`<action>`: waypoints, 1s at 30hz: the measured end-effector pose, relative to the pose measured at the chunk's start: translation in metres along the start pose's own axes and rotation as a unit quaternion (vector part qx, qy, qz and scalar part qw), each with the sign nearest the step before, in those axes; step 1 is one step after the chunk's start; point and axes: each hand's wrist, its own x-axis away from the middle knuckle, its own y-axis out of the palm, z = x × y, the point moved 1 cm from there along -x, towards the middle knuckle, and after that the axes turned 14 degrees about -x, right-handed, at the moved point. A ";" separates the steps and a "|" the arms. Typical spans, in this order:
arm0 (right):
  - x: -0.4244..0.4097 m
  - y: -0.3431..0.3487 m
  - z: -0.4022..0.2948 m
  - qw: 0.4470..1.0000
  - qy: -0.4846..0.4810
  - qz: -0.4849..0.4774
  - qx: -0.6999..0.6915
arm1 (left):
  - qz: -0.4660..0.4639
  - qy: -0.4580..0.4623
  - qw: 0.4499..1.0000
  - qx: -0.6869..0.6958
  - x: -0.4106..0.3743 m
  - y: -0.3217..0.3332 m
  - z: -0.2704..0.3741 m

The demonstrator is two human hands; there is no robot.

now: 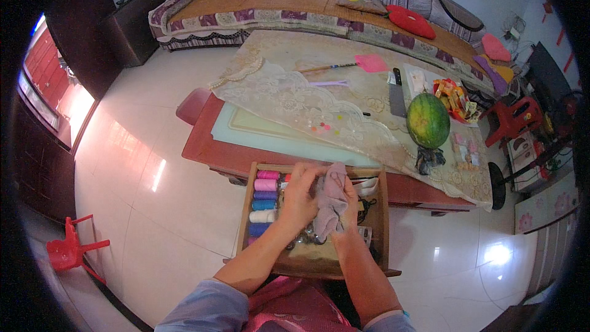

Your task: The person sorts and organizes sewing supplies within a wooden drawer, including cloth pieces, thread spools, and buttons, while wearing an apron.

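Over an open wooden drawer (318,267), my right hand (351,200) holds a crumpled greyish-pink cloth (332,198) that hangs down towards the drawer's contents. My left hand (300,193) is just left of the cloth, its fingers bent near the cloth's upper edge; whether they grip something small is blurred. Along the drawer's left side runs a row of thread spools, among them a pink spool (266,185), a blue spool (264,204) and a white spool (262,216). Small round shiny items lie below the hands, partly hidden by them. A dark cord (367,207) lies at the drawer's right.
Beyond the drawer stands a table with a lace-patterned cover (286,97). On it are a watermelon (428,121), a cleaver (397,97), a pink fly swatter (371,63) and a black plastic bag (430,160). A red plastic stool (69,251) is at the left, a long sofa (276,4) behind.
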 end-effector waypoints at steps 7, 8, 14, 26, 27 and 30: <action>-0.004 -0.007 -0.002 0.996 0.013 0.020 -0.080 | -0.017 -0.006 1.000 0.004 -0.001 -0.002 0.005; -0.003 -0.005 -0.003 0.994 0.027 0.014 -0.102 | -0.018 -0.009 1.000 0.010 0.000 -0.002 0.005; -0.007 -0.021 0.001 0.982 0.067 0.022 -0.174 | -0.002 -0.015 0.999 0.030 0.000 -0.001 0.008; 0.001 -0.008 -0.004 0.995 0.052 0.081 -0.003 | 0.016 -0.140 0.982 0.126 0.000 0.006 -0.012; 0.000 -0.006 -0.005 0.994 0.062 0.076 -0.051 | 0.028 -0.155 0.976 0.148 0.000 0.006 -0.016; -0.001 -0.001 -0.022 0.992 0.069 0.097 -0.034 | -0.009 -0.208 0.952 0.224 0.004 0.007 -0.022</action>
